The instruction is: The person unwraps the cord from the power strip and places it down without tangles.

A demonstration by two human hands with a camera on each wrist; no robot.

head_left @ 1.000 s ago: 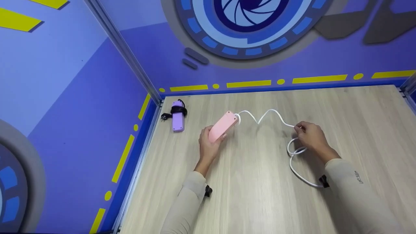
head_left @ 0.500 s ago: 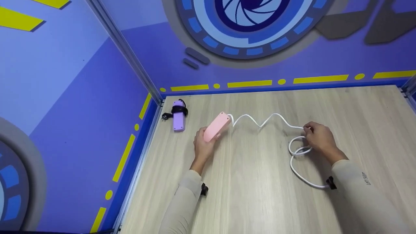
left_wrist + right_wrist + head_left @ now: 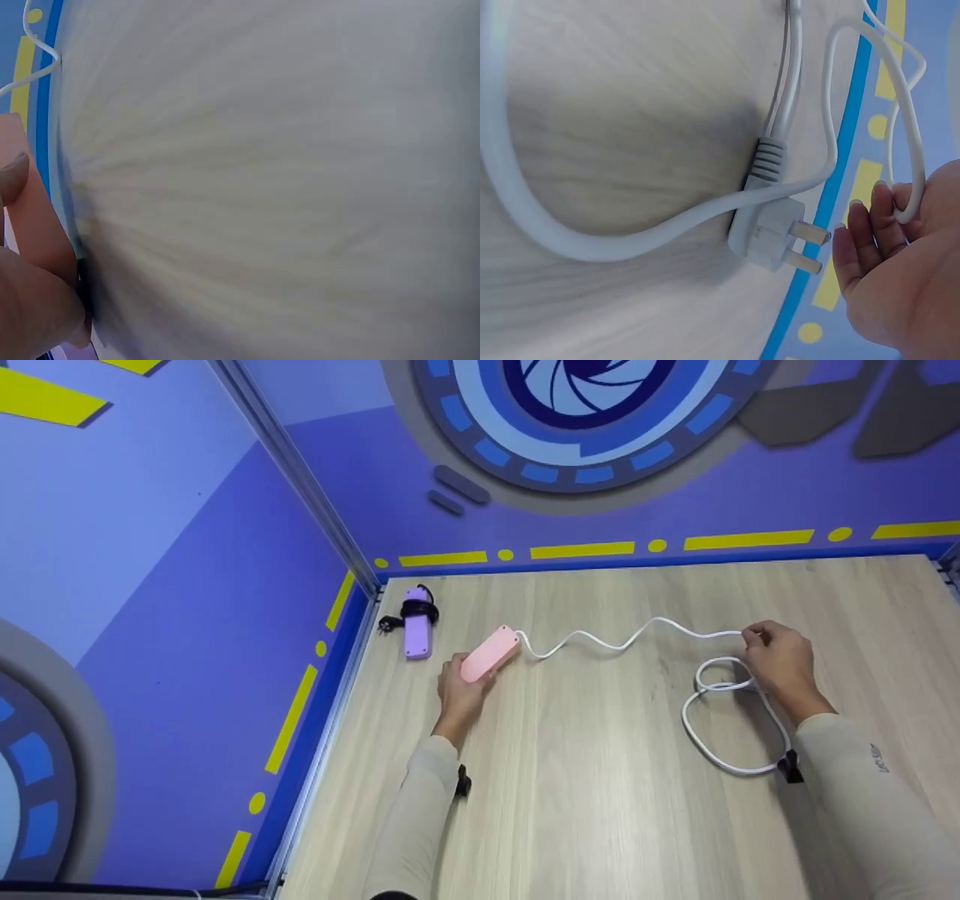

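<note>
My left hand [image 3: 459,691] grips the near end of a pink power strip [image 3: 492,653], which slants up and to the right. In the left wrist view, the thumb and fingers wrap the strip's edge [image 3: 41,232]. A white power cord [image 3: 657,619] leaves its far end and runs in loose waves to my right hand [image 3: 781,660]. There the thumb and index finger pinch it. Past that hand, the cord hangs in loops below the fingers. The right wrist view shows its two-pronged white plug [image 3: 769,231] near the table, with cord crossing in front of it.
A purple power strip [image 3: 417,637] with black cord wound round it lies at the table's back left, its black plug [image 3: 388,623] to the side. Blue printed walls [image 3: 330,457] border the wooden table [image 3: 585,780] at the left and back.
My right hand has moved right with the cord, and the left hand slightly left with the pink power strip. The cord between them spans farther and its waves are flatter.
</note>
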